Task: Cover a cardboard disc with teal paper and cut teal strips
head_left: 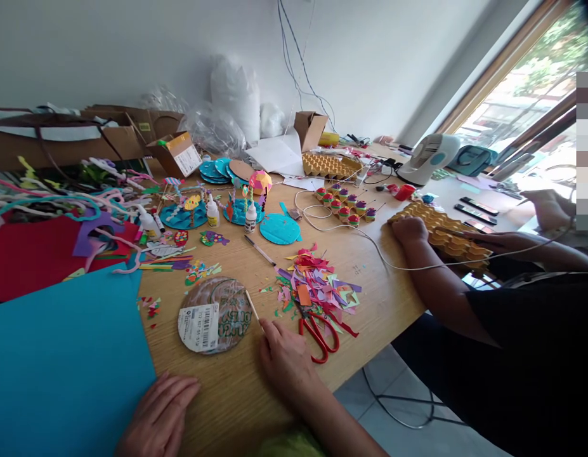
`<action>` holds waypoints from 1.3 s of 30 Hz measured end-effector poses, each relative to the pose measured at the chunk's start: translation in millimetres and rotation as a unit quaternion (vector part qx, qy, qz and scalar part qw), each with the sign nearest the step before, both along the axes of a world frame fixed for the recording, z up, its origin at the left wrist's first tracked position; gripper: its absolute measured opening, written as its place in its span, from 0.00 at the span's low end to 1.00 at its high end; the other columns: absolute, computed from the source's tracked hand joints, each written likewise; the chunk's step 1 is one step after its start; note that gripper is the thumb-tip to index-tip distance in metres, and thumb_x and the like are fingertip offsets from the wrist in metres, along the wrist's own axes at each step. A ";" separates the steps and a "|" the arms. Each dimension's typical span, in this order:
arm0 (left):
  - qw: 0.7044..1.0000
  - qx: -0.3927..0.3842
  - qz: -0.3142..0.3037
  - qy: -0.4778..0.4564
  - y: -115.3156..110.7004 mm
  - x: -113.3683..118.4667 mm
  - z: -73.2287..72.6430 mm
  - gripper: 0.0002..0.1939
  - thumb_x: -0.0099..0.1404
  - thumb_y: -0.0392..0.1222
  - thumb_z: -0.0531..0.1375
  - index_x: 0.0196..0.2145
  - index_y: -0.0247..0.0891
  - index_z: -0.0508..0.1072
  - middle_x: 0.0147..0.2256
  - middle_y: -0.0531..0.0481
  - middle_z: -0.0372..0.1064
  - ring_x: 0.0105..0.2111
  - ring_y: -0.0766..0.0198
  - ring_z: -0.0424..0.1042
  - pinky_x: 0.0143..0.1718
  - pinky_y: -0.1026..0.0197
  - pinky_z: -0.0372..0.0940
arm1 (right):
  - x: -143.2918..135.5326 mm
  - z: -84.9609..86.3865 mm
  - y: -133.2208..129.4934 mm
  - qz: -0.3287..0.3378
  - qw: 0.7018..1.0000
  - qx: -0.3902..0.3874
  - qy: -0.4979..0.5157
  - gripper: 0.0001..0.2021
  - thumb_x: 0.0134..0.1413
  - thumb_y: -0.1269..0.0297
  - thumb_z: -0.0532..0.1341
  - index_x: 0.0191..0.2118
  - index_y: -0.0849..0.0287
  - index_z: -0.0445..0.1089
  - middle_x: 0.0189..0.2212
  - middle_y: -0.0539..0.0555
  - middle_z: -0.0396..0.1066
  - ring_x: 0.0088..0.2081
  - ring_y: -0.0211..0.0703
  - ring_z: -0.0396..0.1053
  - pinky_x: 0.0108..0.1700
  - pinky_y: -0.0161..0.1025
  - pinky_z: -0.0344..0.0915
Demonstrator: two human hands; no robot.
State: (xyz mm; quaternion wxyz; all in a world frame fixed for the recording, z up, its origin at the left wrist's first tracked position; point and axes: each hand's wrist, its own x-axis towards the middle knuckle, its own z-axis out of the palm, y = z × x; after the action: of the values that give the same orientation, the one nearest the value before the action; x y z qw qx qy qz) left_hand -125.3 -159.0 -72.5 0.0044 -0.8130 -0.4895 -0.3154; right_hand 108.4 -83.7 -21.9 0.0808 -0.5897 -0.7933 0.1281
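Observation:
My right hand [287, 355] pinches a thin wooden stick [252, 306], whose far end reaches the right edge of a round cardboard disc [234, 317]. The disc lies on the table and carries brown tape and a white barcode label. Near the bottom edge my left hand [160, 412] rests flat with its fingers stretched out, partly over a large blue sheet [65, 355], and holds nothing. Red-handled scissors [320, 336] lie just right of my right hand, beside a pile of coloured paper scraps [317, 279].
Behind the disc are glue bottles [250, 217], a pen [260, 250] and a blue disc [279, 228]. Pipe cleaners [89, 200] heap up at left. At right, another person's hands and arms are around an egg tray [436, 228]; a white cable [370, 240] crosses the table.

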 end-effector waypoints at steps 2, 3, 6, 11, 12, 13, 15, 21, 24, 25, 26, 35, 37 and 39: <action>0.999 0.013 -0.029 0.035 3.3 -3.2 5.3 0.14 0.63 0.37 0.49 0.43 0.40 0.69 0.38 0.49 0.74 0.40 0.63 0.72 0.51 0.63 0.58 | -3.1 1.2 1.0 0.015 1.000 -0.001 0.004 0.15 0.54 0.71 0.50 0.47 0.57 0.63 0.36 0.54 0.70 0.34 0.41 0.69 0.32 0.33 0.61; 0.998 0.019 -0.038 0.049 4.9 -4.7 8.3 0.14 0.62 0.36 0.49 0.43 0.39 0.69 0.38 0.49 0.74 0.40 0.64 0.72 0.51 0.63 0.59 | -4.0 1.5 1.3 0.025 1.000 -0.001 0.009 0.15 0.54 0.71 0.50 0.47 0.57 0.63 0.36 0.54 0.70 0.34 0.40 0.69 0.32 0.33 0.61; 0.996 0.024 -0.056 0.072 8.0 -6.7 15.5 0.14 0.61 0.35 0.50 0.43 0.39 0.69 0.37 0.50 0.75 0.39 0.64 0.72 0.49 0.66 0.61 | -3.4 1.4 2.4 0.044 0.999 -0.003 0.029 0.16 0.54 0.70 0.50 0.48 0.58 0.62 0.36 0.54 0.70 0.35 0.40 0.69 0.34 0.33 0.61; 1.000 0.005 -0.015 0.026 3.5 2.4 15.1 0.14 0.62 0.33 0.49 0.42 0.39 0.70 0.37 0.49 0.74 0.40 0.64 0.71 0.50 0.62 0.60 | -1.9 1.1 5.5 0.037 0.999 -0.014 0.023 0.16 0.55 0.71 0.49 0.49 0.59 0.62 0.38 0.55 0.70 0.35 0.40 0.69 0.34 0.33 0.61; 1.000 -0.001 -0.002 0.010 2.2 4.8 14.3 0.14 0.62 0.33 0.48 0.41 0.39 0.70 0.37 0.49 0.74 0.41 0.63 0.71 0.51 0.61 0.59 | -3.0 1.3 5.3 0.047 0.999 -0.017 0.018 0.16 0.55 0.70 0.49 0.49 0.58 0.62 0.37 0.55 0.70 0.34 0.40 0.69 0.34 0.33 0.61; 1.000 -0.006 0.005 -0.001 1.0 6.9 13.6 0.15 0.63 0.32 0.47 0.41 0.40 0.70 0.37 0.49 0.74 0.41 0.63 0.71 0.51 0.60 0.59 | -4.4 1.5 4.6 0.059 0.998 -0.021 0.014 0.16 0.55 0.70 0.49 0.50 0.58 0.62 0.37 0.54 0.70 0.34 0.40 0.69 0.33 0.33 0.61; 1.000 -0.010 0.005 -0.009 -0.5 9.6 13.1 0.15 0.63 0.32 0.48 0.42 0.39 0.70 0.38 0.48 0.73 0.41 0.63 0.70 0.51 0.59 0.59 | -7.4 1.8 2.2 0.086 0.996 -0.021 0.011 0.17 0.55 0.70 0.49 0.50 0.57 0.62 0.36 0.54 0.69 0.33 0.39 0.69 0.33 0.32 0.61; 1.000 -0.012 0.018 -0.015 -1.5 11.2 15.6 0.15 0.62 0.31 0.48 0.42 0.40 0.70 0.38 0.48 0.73 0.41 0.62 0.70 0.50 0.58 0.60 | -7.0 4.4 -4.4 0.185 0.982 -0.016 0.015 0.16 0.54 0.72 0.50 0.49 0.57 0.62 0.33 0.53 0.69 0.32 0.38 0.67 0.32 0.31 0.60; 0.999 -0.014 0.025 -0.018 -1.6 13.1 17.6 0.16 0.61 0.30 0.48 0.42 0.40 0.70 0.37 0.48 0.73 0.42 0.63 0.70 0.51 0.59 0.59 | -3.1 6.7 0.3 0.203 0.979 -0.013 0.001 0.16 0.54 0.71 0.51 0.49 0.57 0.63 0.33 0.52 0.68 0.31 0.38 0.67 0.31 0.31 0.59; 0.999 -0.015 0.023 -0.020 -1.6 13.8 18.3 0.16 0.60 0.29 0.48 0.42 0.40 0.70 0.37 0.49 0.73 0.42 0.63 0.70 0.52 0.59 0.58 | -2.3 7.6 3.8 0.196 0.981 -0.008 -0.007 0.15 0.54 0.71 0.51 0.48 0.57 0.63 0.33 0.52 0.68 0.31 0.38 0.67 0.30 0.31 0.59; 0.999 -0.016 0.020 -0.022 -1.5 14.6 18.9 0.17 0.60 0.28 0.48 0.42 0.40 0.70 0.37 0.49 0.73 0.41 0.64 0.70 0.52 0.60 0.58 | -2.1 8.6 8.2 0.182 0.983 -0.002 -0.015 0.15 0.55 0.71 0.51 0.48 0.57 0.63 0.33 0.52 0.68 0.31 0.38 0.67 0.30 0.31 0.59; 0.999 0.002 0.028 -0.033 -2.1 16.6 17.4 0.16 0.62 0.30 0.47 0.41 0.39 0.70 0.36 0.49 0.74 0.41 0.64 0.71 0.53 0.61 0.56 | -20.0 25.8 51.1 0.118 0.991 0.009 -0.065 0.11 0.57 0.70 0.49 0.42 0.57 0.65 0.34 0.53 0.69 0.31 0.39 0.69 0.25 0.32 0.55; 0.999 0.001 0.027 -0.034 -2.3 16.5 16.7 0.16 0.62 0.30 0.47 0.41 0.39 0.70 0.36 0.49 0.74 0.41 0.65 0.71 0.54 0.61 0.55 | -26.0 28.0 53.4 0.126 0.989 0.003 -0.081 0.10 0.56 0.71 0.49 0.40 0.58 0.65 0.33 0.53 0.69 0.30 0.40 0.69 0.25 0.32 0.55; 0.999 0.003 0.030 -0.031 -2.3 16.3 16.0 0.16 0.61 0.29 0.47 0.41 0.40 0.70 0.36 0.49 0.74 0.40 0.64 0.71 0.54 0.60 0.56 | -31.1 29.3 52.6 0.136 0.987 -0.001 -0.086 0.10 0.55 0.71 0.49 0.39 0.57 0.65 0.33 0.53 0.69 0.30 0.40 0.69 0.25 0.32 0.56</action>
State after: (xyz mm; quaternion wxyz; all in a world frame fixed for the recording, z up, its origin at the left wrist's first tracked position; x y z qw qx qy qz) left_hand -109.0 -161.3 -56.5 0.0009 -0.7879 -0.5126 -0.3412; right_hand 77.3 -31.1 7.4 -0.0063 -0.4848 -0.8702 0.0877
